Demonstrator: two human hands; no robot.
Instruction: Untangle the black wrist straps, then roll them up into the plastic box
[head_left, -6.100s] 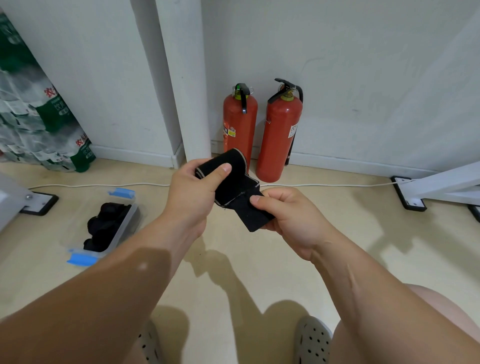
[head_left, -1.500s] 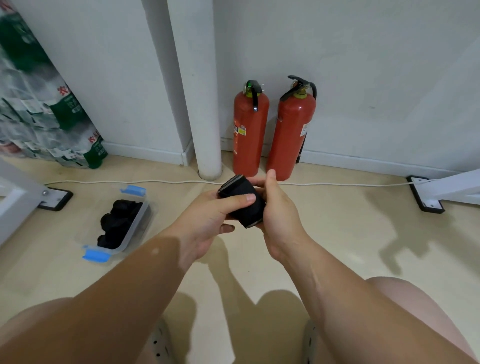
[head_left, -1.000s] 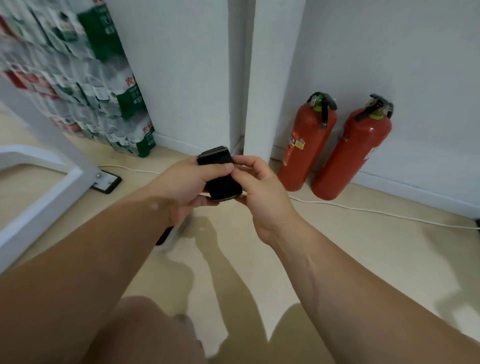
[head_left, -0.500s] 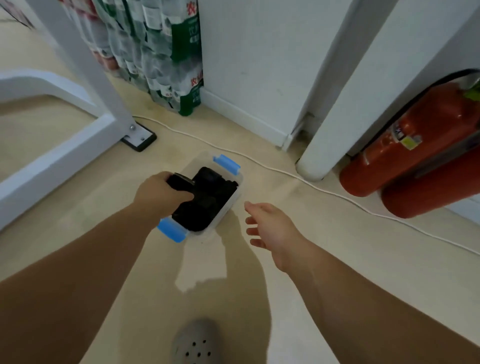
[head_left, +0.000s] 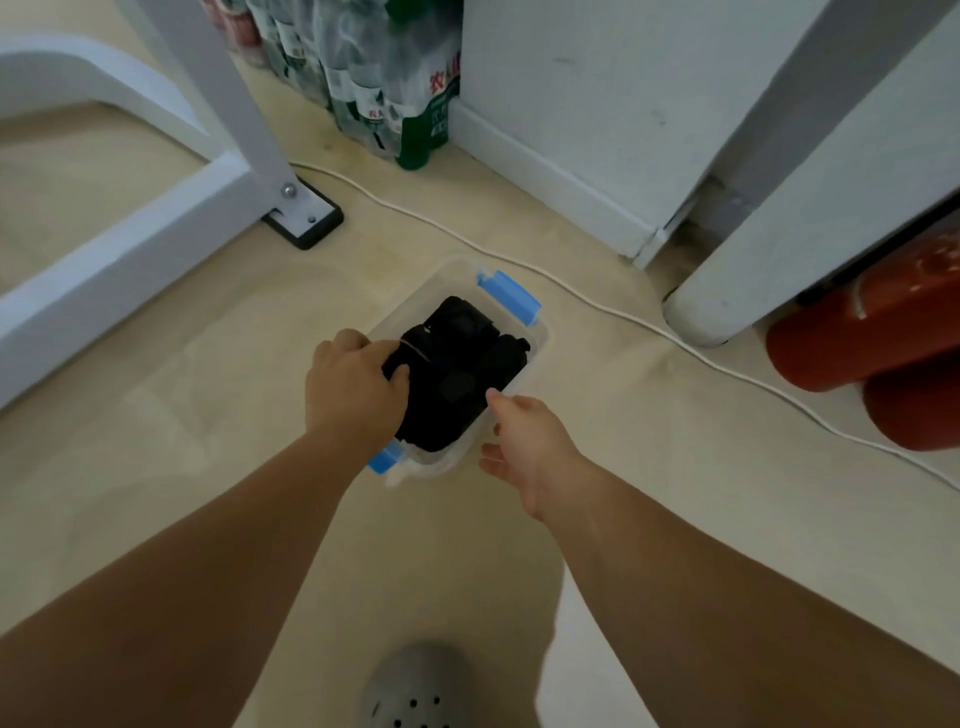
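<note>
The left hand (head_left: 353, 387) has its fingers curled round a rolled black strap (head_left: 402, 358), at the left side of the plastic box (head_left: 537, 332), which looks packed with other black rolls (head_left: 462, 384). The right hand (head_left: 524, 441) hovers at the near right rim, fingers loosely apart, holding nothing. I'd worry the roll springs open on release, or the light box skids on the smooth beige floor (head_left: 156, 415). Beyond lie a white cable (head_left: 623, 312), bottled-water packs (head_left: 384, 78) and red extinguishers (head_left: 857, 338) by the wall.
</note>
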